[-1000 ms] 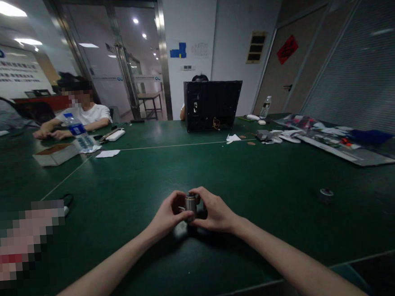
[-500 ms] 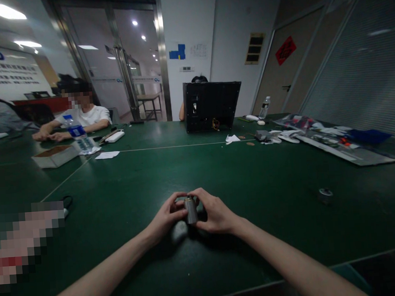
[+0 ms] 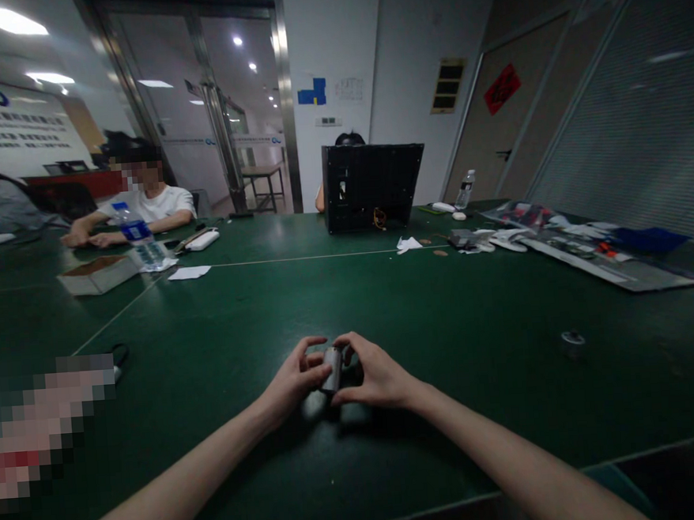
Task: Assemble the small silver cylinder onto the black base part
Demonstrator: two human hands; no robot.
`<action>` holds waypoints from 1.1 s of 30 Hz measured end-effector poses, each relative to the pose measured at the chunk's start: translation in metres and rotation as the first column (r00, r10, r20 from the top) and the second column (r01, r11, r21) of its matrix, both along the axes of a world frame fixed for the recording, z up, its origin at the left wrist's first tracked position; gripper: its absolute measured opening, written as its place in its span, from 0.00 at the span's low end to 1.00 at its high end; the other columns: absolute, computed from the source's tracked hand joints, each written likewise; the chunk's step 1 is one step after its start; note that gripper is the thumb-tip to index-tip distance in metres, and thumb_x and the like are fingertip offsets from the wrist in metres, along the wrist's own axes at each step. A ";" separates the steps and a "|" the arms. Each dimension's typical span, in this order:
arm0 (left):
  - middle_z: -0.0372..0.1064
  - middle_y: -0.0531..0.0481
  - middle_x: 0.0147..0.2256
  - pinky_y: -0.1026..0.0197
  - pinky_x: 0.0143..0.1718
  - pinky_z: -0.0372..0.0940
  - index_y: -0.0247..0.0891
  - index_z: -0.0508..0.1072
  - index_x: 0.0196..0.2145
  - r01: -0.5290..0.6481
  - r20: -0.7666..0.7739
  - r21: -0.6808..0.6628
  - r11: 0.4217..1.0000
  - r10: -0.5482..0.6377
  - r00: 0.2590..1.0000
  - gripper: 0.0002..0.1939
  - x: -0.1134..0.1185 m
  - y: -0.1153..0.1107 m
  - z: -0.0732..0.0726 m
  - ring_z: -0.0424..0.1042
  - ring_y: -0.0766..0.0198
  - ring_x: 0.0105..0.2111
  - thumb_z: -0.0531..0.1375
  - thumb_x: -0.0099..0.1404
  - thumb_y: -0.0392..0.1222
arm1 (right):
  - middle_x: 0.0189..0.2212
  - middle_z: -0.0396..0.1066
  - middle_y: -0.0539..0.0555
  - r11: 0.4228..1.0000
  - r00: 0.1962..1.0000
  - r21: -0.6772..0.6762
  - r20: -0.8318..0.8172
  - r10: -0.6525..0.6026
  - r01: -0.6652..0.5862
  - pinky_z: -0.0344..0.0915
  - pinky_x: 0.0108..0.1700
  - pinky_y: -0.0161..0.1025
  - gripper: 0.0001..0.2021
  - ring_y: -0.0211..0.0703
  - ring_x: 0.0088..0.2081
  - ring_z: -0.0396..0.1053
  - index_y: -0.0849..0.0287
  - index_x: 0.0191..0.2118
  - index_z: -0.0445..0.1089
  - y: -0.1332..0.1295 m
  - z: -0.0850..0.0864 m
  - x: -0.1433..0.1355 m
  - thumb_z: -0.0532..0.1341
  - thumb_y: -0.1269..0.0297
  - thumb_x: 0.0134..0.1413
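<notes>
A small grey metal cylinder (image 3: 332, 369) is held between my two hands, low over the middle of the green table (image 3: 255, 306). It leans, its top tipped to the right. My left hand (image 3: 299, 374) grips its left side, with the thumb across the front and the fingers behind. From the right, my right hand (image 3: 379, 373) curls round it, fingertips near the top end and thumb at the bottom end. The far side of the cylinder and some fingertips are hidden. Off to the right, a small round metal part (image 3: 573, 344) stands on the table.
A black box-like case (image 3: 374, 187) stands at the far side, a person partly behind it. An open carton (image 3: 98, 276) and a water bottle (image 3: 140, 239) are at the left, near a seated person. A board with loose parts (image 3: 620, 261) lies at the right.
The cylinder has gone from nearly upright to tilted, its bottom swung left. My right thumb has moved left to its lower end. My left hand has barely moved.
</notes>
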State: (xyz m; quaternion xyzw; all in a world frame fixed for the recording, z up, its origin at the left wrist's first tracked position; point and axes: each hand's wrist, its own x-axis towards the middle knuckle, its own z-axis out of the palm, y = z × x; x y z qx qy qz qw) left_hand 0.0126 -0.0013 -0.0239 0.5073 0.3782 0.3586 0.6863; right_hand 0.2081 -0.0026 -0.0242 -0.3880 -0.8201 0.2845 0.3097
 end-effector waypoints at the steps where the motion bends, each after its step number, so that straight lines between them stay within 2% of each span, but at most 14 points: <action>1: 0.69 0.43 0.42 0.58 0.38 0.63 0.38 0.56 0.52 0.001 0.019 -0.003 1.000 -0.001 1.000 0.33 0.000 0.000 0.000 0.71 0.56 0.38 0.67 0.52 0.44 | 0.43 0.66 0.55 1.000 0.999 -0.031 -0.041 0.006 -0.007 0.65 0.38 0.38 0.32 0.42 0.38 0.67 0.58 0.49 0.59 0.000 0.001 0.000 0.70 0.53 0.39; 5: 0.68 0.45 0.42 0.57 0.40 0.63 0.40 0.57 0.52 0.014 0.063 0.068 0.998 -0.019 0.998 0.34 -0.002 0.001 -0.004 0.70 0.56 0.41 0.68 0.50 0.39 | 0.41 0.67 0.54 0.994 0.980 -0.110 -0.197 0.006 -0.028 0.65 0.36 0.35 0.15 0.39 0.37 0.67 0.58 0.44 0.65 0.003 0.004 0.000 0.62 0.58 0.53; 7: 0.68 0.46 0.42 0.58 0.39 0.63 0.40 0.57 0.52 0.038 0.060 0.099 0.994 -0.044 0.997 0.35 -0.002 0.002 -0.007 0.70 0.57 0.40 0.68 0.49 0.36 | 0.39 0.68 0.53 0.991 0.971 -0.127 -0.238 -0.002 -0.029 0.65 0.37 0.35 0.10 0.39 0.37 0.67 0.59 0.41 0.67 0.005 0.005 0.000 0.60 0.60 0.55; 12: 0.68 0.49 0.39 0.57 0.43 0.62 0.40 0.59 0.51 0.055 0.025 0.162 0.985 -0.059 0.998 0.36 0.000 0.003 -0.009 0.69 0.60 0.40 0.69 0.46 0.31 | 0.34 0.68 0.52 0.986 0.962 -0.164 -0.272 -0.012 -0.034 0.64 0.36 0.34 0.06 0.39 0.35 0.67 0.60 0.36 0.70 0.005 0.005 -0.001 0.60 0.63 0.54; 16: 0.68 0.49 0.41 0.55 0.44 0.62 0.40 0.58 0.50 0.098 0.001 0.203 0.974 -0.100 0.995 0.35 0.002 0.002 -0.007 0.70 0.59 0.41 0.68 0.46 0.31 | 0.33 0.68 0.52 0.991 0.962 -0.131 -0.273 -0.016 -0.021 0.64 0.36 0.35 0.05 0.39 0.36 0.68 0.60 0.34 0.70 0.004 0.006 0.000 0.61 0.64 0.53; 20: 0.66 0.49 0.41 0.55 0.43 0.64 0.41 0.58 0.50 0.076 -0.050 0.223 0.972 -0.066 0.997 0.34 0.002 0.000 -0.004 0.69 0.59 0.40 0.66 0.46 0.29 | 0.33 0.70 0.52 0.996 0.960 -0.070 -0.272 -0.064 0.047 0.64 0.37 0.35 0.05 0.40 0.37 0.68 0.59 0.36 0.71 0.006 0.010 0.003 0.59 0.65 0.55; 23: 0.66 0.49 0.40 0.55 0.45 0.63 0.40 0.59 0.49 0.033 -0.117 0.292 0.956 0.002 0.993 0.33 0.001 0.001 -0.002 0.69 0.60 0.41 0.65 0.46 0.28 | 0.34 0.71 0.52 0.996 0.975 -0.034 -0.207 -0.085 0.080 0.64 0.37 0.35 0.05 0.39 0.36 0.68 0.60 0.36 0.71 0.008 0.012 0.006 0.60 0.67 0.53; 27: 0.65 0.48 0.40 0.56 0.46 0.62 0.39 0.58 0.49 0.019 -0.166 0.359 0.933 0.043 0.985 0.33 -0.001 0.004 -0.004 0.68 0.59 0.42 0.65 0.47 0.29 | 0.33 0.72 0.53 0.998 0.998 -0.033 -0.043 -0.056 0.055 0.63 0.35 0.34 0.05 0.38 0.33 0.68 0.61 0.35 0.73 0.011 0.008 0.008 0.61 0.70 0.51; 31: 0.65 0.48 0.40 0.56 0.46 0.62 0.39 0.57 0.50 0.054 -0.210 0.389 0.920 0.031 0.977 0.32 -0.002 0.006 -0.007 0.68 0.59 0.41 0.64 0.48 0.31 | 0.35 0.71 0.54 0.999 0.981 0.023 0.191 0.026 -0.031 0.62 0.42 0.38 0.06 0.42 0.39 0.67 0.58 0.36 0.75 0.012 0.001 0.009 0.62 0.69 0.51; 33: 0.65 0.48 0.41 0.56 0.46 0.62 0.38 0.57 0.50 0.075 -0.245 0.412 0.908 0.031 0.969 0.32 -0.003 0.006 -0.008 0.68 0.59 0.42 0.64 0.49 0.32 | 0.37 0.71 0.55 0.998 0.968 0.035 0.249 0.038 -0.048 0.61 0.44 0.40 0.07 0.44 0.42 0.65 0.57 0.37 0.75 0.012 -0.001 0.009 0.63 0.67 0.51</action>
